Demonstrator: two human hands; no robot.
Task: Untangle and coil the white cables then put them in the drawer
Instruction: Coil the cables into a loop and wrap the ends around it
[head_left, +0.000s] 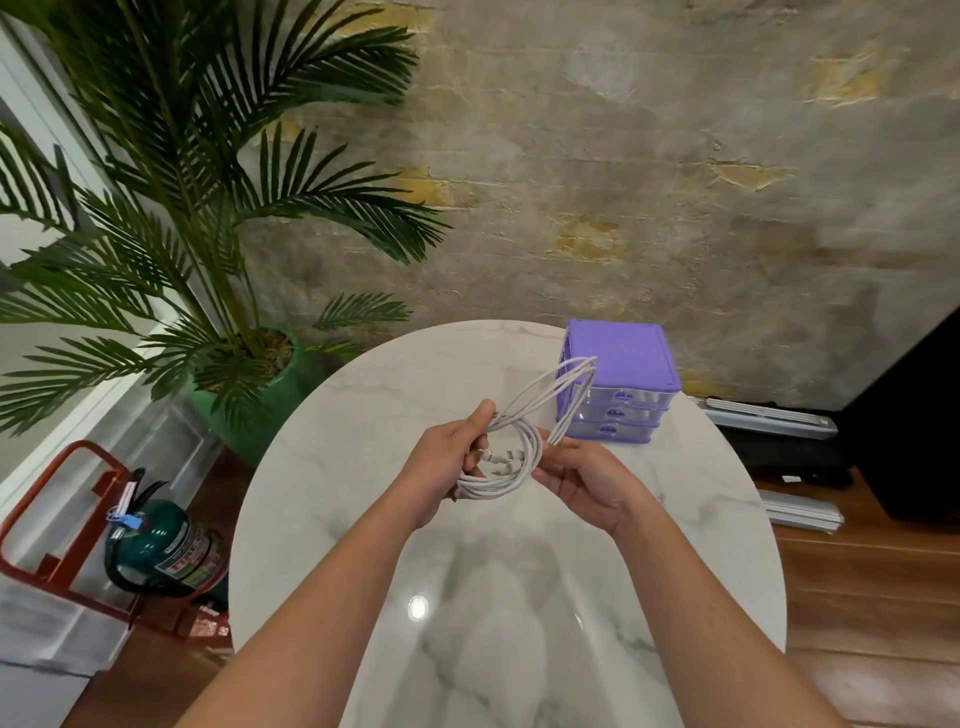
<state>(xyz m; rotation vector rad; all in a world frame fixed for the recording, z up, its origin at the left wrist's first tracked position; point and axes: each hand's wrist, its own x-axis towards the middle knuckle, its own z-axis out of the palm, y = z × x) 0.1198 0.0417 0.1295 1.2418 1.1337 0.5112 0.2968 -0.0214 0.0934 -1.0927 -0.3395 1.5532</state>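
— Cables?

— White cables (511, 470), held in the air above the round marble table (332, 467), between both hands. Partly wound into a coil, several turns lying together. Long loops running up and to the right from the coil, crossing in front of the purple drawer unit (631, 358). Metal plug ends showing inside the ring of the coil.

— Hands?

— Left hand (441, 460) gripping the left side of the coil, fingers curled round the strands, thumb raised along the top. Right hand (582, 475) pinching the right side of the coil where the loose loops leave it, fingers bent round the strands.

— Drawers?

— Three clear drawers with purple handles, stacked under a purple top, all pushed in. Standing at the far right of the table, close to the wall (649, 156).

— Any writing?

— Only on the green fire extinguisher (166, 545) on the floor at the left, in a red stand (62, 519). Label with red and white print, too blurred to read. A small tag at its neck, also unreadable. None legible on the drawer unit or cables.

— Otherwise?

— Potted palm (171, 218) in a green pot behind the table.
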